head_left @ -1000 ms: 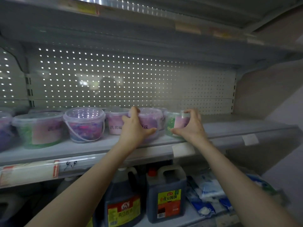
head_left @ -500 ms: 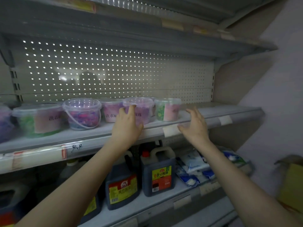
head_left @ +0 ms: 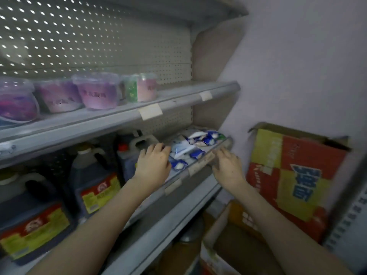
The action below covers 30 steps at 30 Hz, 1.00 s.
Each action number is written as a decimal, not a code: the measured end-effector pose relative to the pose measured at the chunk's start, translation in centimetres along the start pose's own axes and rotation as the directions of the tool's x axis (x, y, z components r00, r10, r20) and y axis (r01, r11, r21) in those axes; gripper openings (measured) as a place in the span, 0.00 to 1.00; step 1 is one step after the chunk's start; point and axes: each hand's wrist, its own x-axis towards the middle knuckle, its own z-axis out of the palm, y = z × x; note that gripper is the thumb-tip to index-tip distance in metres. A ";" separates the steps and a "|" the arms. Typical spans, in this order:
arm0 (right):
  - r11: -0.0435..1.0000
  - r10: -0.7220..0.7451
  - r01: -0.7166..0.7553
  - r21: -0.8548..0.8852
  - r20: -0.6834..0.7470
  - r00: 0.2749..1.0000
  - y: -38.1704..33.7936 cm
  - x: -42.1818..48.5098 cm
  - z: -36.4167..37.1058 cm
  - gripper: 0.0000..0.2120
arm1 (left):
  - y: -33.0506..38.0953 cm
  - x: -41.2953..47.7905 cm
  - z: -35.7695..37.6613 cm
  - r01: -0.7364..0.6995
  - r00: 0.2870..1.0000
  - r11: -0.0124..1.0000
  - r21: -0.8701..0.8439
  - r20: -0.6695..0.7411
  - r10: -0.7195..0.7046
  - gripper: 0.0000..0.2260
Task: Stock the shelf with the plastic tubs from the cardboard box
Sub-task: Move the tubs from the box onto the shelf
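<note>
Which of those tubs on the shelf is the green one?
The rightmost tub, at the end of the row: green shows beside its pink label. The other three tubs look pink or purple.

Lidded tubs [head_left: 97,93] (blurred) on shelf [head_left: 178,96]

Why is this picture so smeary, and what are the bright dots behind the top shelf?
Head view: motion blur smears everything; labels on the plastic tubs and print on the cardboard box are hard to read. Head view: holes in the perforated back panel glow as bright dots at upper left, dimmer rightward. Head view: the dark jugs below sit in shadow.
</note>
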 end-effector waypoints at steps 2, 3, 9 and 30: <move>0.998 0.045 -0.043 -0.038 0.034 0.998 2.6 -2.3 0.7 0.23 | 1.9 -0.2 2.4 -0.050 0.997 0.999 -0.018 0.050 0.051 0.18; 0.996 0.071 -0.068 -0.061 0.055 0.996 3.9 -3.5 1.1 0.23 | 2.9 -0.2 3.6 -0.072 0.994 0.997 -0.016 0.078 0.073 0.18; 0.957 0.261 -0.240 -0.162 0.127 0.957 11.9 -10.3 3.6 0.22 | 9.4 -0.4 10.6 -0.220 0.941 0.975 -0.011 0.262 0.215 0.14; 0.599 0.769 -0.791 -0.126 0.368 0.523 34.7 -24.7 13.6 0.22 | 30.9 -2.4 35.2 -0.366 0.600 0.859 -0.357 0.615 0.512 0.18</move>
